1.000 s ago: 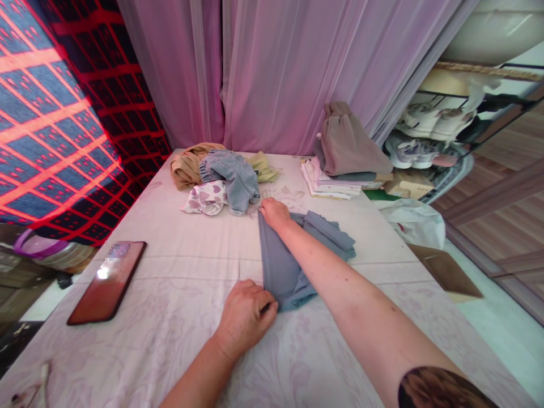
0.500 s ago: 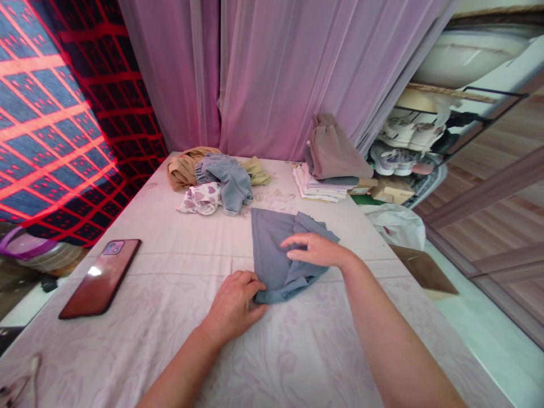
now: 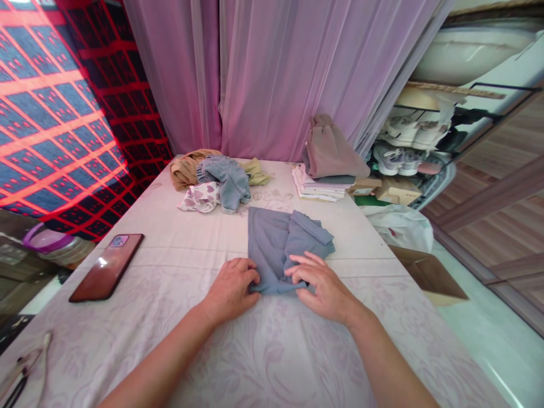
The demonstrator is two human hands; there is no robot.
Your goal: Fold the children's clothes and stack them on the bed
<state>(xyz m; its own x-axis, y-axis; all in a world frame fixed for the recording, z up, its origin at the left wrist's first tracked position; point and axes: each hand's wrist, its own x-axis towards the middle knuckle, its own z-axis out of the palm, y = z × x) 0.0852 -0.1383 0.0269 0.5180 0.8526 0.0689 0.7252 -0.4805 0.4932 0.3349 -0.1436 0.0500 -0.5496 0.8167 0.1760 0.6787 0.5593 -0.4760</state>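
Note:
A blue-grey garment [image 3: 272, 243] lies partly folded on the table in front of me, its right part gathered in layers. My left hand [image 3: 236, 283] pinches its near left corner between thumb and fingers. At the near right edge, my right hand [image 3: 321, 283] has its thumb and fingers closed on the cloth, with the outer fingers more loosely bent. Beyond the garment, to the left, is a loose heap with blue denim clothing [image 3: 229, 181], a tan cloth [image 3: 185, 170] and a white cloth with hearts [image 3: 202, 197].
A stack of folded clothes [image 3: 323, 190] topped by brown trousers [image 3: 334, 150] stands at the back right. On the left lie a phone [image 3: 108, 269] and a cable [image 3: 45, 357]. A cardboard box [image 3: 429, 272] sits on the floor at right, below shelves with shoes [image 3: 399, 158].
My right hand has come down and toward me from above the garment onto its near edge. The right part of the cloth has shifted, while my left hand stays at the corner.

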